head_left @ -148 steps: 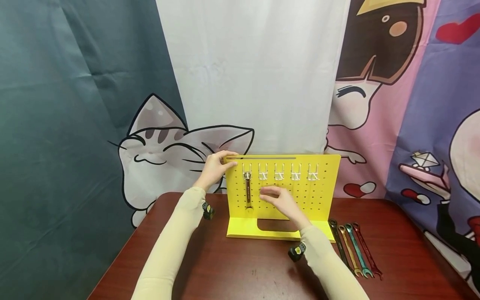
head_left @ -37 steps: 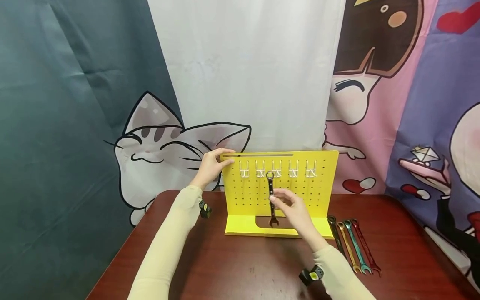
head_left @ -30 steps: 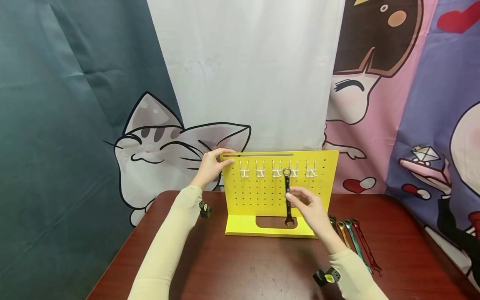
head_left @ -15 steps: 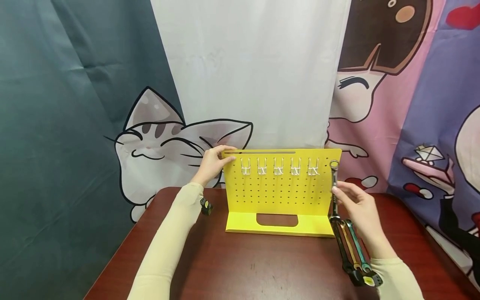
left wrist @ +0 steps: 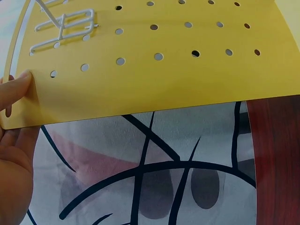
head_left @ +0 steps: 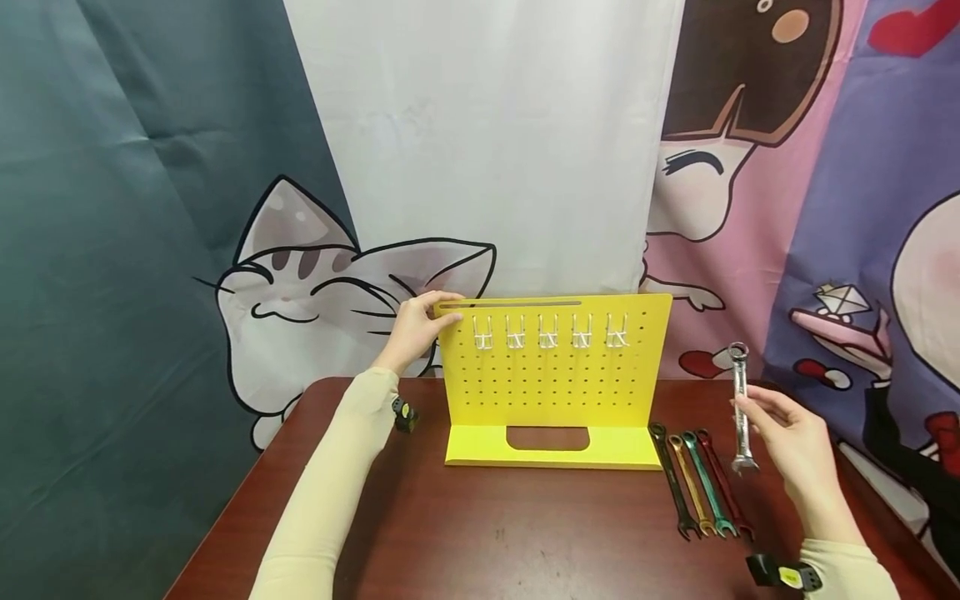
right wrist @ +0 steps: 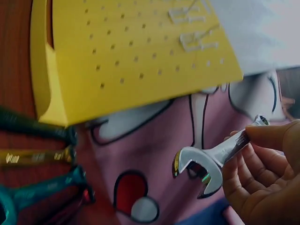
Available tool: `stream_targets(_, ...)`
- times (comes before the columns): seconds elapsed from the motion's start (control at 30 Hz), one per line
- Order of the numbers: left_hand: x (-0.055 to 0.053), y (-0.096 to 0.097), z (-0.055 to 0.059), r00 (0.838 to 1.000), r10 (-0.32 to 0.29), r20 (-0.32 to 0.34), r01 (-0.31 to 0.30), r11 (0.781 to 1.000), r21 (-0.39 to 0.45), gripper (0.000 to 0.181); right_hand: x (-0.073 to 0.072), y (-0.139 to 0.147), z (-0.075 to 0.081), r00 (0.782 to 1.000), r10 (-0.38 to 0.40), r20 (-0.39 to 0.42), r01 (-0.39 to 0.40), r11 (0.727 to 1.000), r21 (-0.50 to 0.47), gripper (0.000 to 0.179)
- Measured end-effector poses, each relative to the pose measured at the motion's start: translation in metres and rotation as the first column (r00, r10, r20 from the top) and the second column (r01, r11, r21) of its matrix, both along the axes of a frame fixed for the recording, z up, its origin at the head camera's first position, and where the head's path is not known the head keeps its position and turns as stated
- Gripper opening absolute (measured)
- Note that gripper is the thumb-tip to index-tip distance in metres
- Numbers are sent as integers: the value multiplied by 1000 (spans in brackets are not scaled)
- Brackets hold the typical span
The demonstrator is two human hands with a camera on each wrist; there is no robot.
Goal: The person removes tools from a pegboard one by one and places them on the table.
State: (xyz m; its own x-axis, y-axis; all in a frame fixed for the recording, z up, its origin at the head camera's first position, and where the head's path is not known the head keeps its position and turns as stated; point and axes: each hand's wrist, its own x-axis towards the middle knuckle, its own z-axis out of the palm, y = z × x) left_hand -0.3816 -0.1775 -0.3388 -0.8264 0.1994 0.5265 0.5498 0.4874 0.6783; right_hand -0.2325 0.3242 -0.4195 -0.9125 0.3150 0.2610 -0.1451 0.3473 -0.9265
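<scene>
My left hand (head_left: 414, 327) grips the upper left corner of a yellow pegboard (head_left: 555, 387), thumb on the front face and fingers behind it, as the left wrist view also shows. Several white wire hooks (head_left: 548, 337) run in a row along the board's upper part, all bare. Out to the right, my right hand (head_left: 797, 442) pinches a silver combination wrench (head_left: 741, 408) between thumb and fingers. It hangs upright above the table, ring end up and open end down. In the right wrist view the wrench's open jaw (right wrist: 201, 171) points toward the camera.
Right of the board, a black wrench (head_left: 673, 482), a gold wrench (head_left: 692, 485), a teal wrench (head_left: 708, 483) and a red wrench (head_left: 724, 483) lie side by side on the dark red table (head_left: 480, 525). A printed curtain (head_left: 495, 150) hangs behind.
The silver wrench, on the leftmost hook in the oldest frame, has come off it and travelled right in my right hand, past the board and the lying wrenches. My left hand keeps its hold.
</scene>
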Motion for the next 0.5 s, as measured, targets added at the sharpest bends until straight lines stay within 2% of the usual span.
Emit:
stream_targets(0.17, 0, 3, 0, 1000, 2, -15, -2, 1000, -7, 27, 1, 23, -12, 999, -10, 48, 10, 1000, 7, 26)
stream_targets(0.37, -1, 5, -2, 1000, 7, -9, -7, 1000, -8, 27, 2, 37, -24, 997, 10, 75, -10, 1000, -4, 14)
stream_targets(0.5, 0, 2, -1, 1000, 25, -5, -25, 1000, -3, 28, -3, 41, -34, 993, 29, 116, -35, 998, 53, 24)
